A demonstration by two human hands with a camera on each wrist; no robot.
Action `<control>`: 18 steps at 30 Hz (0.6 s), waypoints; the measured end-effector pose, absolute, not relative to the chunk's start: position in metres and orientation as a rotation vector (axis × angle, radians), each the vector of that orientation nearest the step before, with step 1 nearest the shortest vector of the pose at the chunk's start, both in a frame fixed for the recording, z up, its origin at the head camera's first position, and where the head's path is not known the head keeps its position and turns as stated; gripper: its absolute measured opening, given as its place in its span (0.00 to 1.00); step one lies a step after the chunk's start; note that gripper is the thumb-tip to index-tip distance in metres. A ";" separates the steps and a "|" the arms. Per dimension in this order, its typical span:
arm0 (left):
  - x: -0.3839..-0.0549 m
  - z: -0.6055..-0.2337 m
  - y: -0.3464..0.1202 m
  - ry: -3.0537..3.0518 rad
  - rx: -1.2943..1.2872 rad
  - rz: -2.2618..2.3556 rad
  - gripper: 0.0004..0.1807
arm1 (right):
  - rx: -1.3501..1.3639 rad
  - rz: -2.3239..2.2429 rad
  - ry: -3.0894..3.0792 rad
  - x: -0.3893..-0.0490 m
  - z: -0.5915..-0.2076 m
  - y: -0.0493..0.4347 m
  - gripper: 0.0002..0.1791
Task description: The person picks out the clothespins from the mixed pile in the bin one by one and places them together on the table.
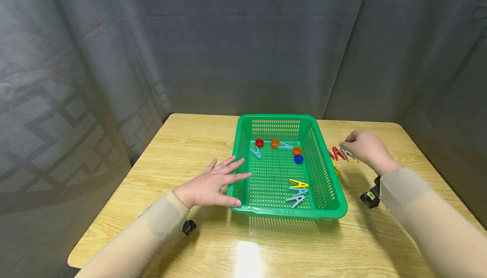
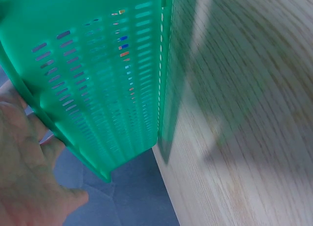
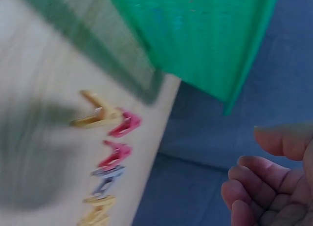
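Nearest, the left hand lies across the left rim of the one green basket, mid-surface; its grip is spread wide, curled round nothing. In the basket's near right corner are one yellow clothespin and two light blue clothespins. Farther in come one blue cap, two orange caps, two more light blue clothespins and, toward the far left corner, one red cap. Toward the surface's far right corner lies a row of two red clothespins, one grey clothespin and at least two yellow ones. There the right hand has a loosely curled grip, a gap at the thumb, nothing visible in it. The step seems to be handling clothespins beside the basket; next probably calls for a pinch on one.
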State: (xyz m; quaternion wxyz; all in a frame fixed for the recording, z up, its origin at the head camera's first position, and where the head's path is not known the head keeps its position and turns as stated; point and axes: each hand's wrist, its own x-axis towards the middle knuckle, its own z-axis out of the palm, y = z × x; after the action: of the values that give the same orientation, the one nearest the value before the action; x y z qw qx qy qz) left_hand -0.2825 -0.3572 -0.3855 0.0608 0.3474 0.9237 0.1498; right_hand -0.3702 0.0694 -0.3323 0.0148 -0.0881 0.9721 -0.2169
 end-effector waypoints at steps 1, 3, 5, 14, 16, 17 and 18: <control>-0.283 -0.385 -0.357 2.795 1.051 0.454 0.41 | -0.281 -0.680 3.034 -0.370 -0.329 0.067 0.16; -0.283 -0.385 -0.357 2.796 1.048 0.452 0.41 | -0.280 -0.686 3.043 -0.370 -0.322 0.061 0.17; -0.283 -0.385 -0.357 2.796 1.048 0.455 0.41 | -0.282 -0.689 3.055 -0.370 -0.315 0.054 0.18; -0.283 -0.384 -0.357 2.795 1.047 0.435 0.42 | -0.377 -0.808 3.056 -0.366 -0.295 0.005 0.19; -0.283 -0.384 -0.357 2.793 1.046 0.440 0.42 | -0.424 -0.812 3.056 -0.366 -0.292 -0.007 0.18; -0.283 -0.384 -0.357 2.793 1.046 0.440 0.42 | -0.451 -0.806 3.057 -0.366 -0.292 -0.014 0.18; -0.283 -0.384 -0.357 2.794 1.045 0.439 0.42 | -0.475 -0.808 3.053 -0.366 -0.291 -0.020 0.17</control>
State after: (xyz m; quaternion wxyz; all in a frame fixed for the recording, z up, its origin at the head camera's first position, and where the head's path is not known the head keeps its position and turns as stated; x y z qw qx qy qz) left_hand -0.2825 -0.3569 -0.3840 0.0629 0.3460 0.9248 0.1452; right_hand -0.3662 -0.0197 -0.2912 -0.0258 -0.1486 0.9556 -0.2529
